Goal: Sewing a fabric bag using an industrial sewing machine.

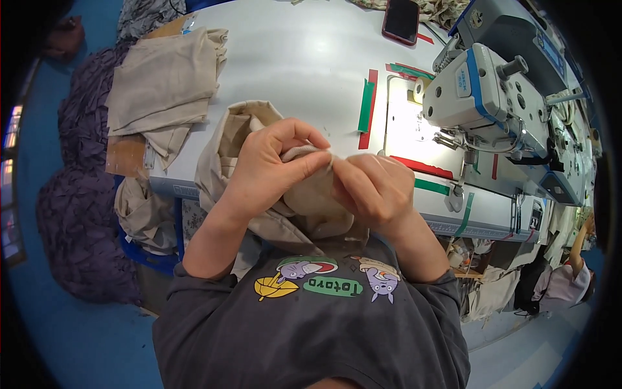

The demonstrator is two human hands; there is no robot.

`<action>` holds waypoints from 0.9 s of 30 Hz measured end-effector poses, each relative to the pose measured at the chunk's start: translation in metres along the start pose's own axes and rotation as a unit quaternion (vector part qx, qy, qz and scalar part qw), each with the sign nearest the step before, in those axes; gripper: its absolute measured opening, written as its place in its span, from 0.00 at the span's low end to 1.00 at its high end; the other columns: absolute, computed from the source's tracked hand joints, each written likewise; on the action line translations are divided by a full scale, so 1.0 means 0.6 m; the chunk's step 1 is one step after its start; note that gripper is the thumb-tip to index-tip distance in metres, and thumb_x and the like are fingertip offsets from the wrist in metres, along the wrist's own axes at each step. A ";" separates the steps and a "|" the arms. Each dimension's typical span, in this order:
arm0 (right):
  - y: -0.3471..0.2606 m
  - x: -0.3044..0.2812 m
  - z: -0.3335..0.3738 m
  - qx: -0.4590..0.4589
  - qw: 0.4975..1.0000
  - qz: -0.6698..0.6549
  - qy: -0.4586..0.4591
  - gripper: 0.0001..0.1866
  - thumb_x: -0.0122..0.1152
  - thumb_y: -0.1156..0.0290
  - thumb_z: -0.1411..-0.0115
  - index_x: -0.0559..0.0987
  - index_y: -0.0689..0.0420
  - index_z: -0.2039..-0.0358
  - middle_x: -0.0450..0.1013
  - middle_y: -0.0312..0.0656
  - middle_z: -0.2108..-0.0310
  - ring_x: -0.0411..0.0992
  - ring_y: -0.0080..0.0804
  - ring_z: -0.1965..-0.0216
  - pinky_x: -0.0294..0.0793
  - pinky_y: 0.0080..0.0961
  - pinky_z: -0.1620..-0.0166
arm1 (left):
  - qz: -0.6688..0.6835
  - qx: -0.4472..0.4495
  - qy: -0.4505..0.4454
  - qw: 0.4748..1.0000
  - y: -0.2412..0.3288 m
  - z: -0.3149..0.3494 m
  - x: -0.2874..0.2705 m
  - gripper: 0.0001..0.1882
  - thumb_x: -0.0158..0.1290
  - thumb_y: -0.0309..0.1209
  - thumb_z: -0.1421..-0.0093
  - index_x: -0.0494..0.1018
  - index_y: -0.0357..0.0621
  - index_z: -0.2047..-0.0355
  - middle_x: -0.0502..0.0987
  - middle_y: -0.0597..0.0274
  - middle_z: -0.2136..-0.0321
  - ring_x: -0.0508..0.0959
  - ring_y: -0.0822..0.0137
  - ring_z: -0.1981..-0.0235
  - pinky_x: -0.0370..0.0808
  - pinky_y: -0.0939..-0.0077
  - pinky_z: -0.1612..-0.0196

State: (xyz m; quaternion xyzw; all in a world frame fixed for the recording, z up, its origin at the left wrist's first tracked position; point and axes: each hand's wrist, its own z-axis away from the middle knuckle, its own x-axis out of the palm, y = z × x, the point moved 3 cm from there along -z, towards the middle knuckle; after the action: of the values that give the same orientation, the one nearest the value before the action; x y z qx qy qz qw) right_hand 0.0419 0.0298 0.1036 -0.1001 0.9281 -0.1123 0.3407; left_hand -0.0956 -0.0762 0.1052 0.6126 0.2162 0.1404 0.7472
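Together, two hands (left hand [269,165], right hand [376,188]) clamp their fingers on one beige cloth piece [304,194] near one sewing machine [492,91].

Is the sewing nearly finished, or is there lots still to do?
Hard to say. A stack of folded beige cloth pieces lies on the white table, maybe finished or waiting. Both the left hand and right hand pinch one beige fabric piece in front of the person's chest. Nothing sits under the sewing machine needle, so this piece looks not yet stitched.
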 end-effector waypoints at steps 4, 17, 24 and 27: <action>-0.010 -0.027 0.036 0.030 0.921 -0.366 -0.133 0.07 0.67 0.73 0.51 0.75 0.53 0.75 0.66 0.36 0.81 0.71 0.30 0.81 0.68 0.27 0.79 | 0.029 0.023 0.027 0.999 -0.010 -0.006 -0.013 0.07 0.59 0.24 0.40 0.76 0.38 0.62 0.80 0.67 0.67 0.76 0.82 0.65 0.73 0.86 0.61; 0.383 -0.428 0.538 0.364 0.737 0.564 -0.072 0.23 0.53 0.65 0.32 0.67 0.56 0.38 0.67 0.50 0.42 0.65 0.50 0.41 0.65 0.45 0.41 | 0.167 -0.050 -0.114 0.978 -0.024 -0.002 -0.010 0.09 0.55 0.28 0.35 0.73 0.42 0.56 0.74 0.73 0.63 0.72 0.83 0.60 0.69 0.86 0.55; 0.430 -0.493 0.536 0.451 0.735 0.481 -0.158 0.18 0.46 0.63 0.30 0.75 0.57 0.47 0.72 0.51 0.51 0.69 0.52 0.47 0.67 0.40 0.45 | 0.131 -0.069 -0.091 0.985 -0.018 0.007 -0.012 0.09 0.57 0.28 0.37 0.75 0.42 0.57 0.75 0.74 0.67 0.72 0.84 0.63 0.69 0.88 0.58; 0.439 -0.554 0.593 0.511 0.705 0.450 -0.200 0.14 0.48 0.65 0.31 0.75 0.61 0.54 0.74 0.52 0.69 0.74 0.47 0.67 0.72 0.37 0.60 | 0.152 -0.071 -0.100 0.981 -0.021 0.007 -0.018 0.09 0.58 0.28 0.37 0.75 0.41 0.58 0.75 0.75 0.70 0.72 0.85 0.66 0.68 0.89 0.61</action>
State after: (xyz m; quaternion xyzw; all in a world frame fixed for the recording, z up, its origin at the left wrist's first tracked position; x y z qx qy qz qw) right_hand 0.4946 0.3184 -0.0307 0.4984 0.5734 -0.3798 0.5278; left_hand -0.1036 -0.0875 0.0952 0.5943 0.0346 0.2056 0.7767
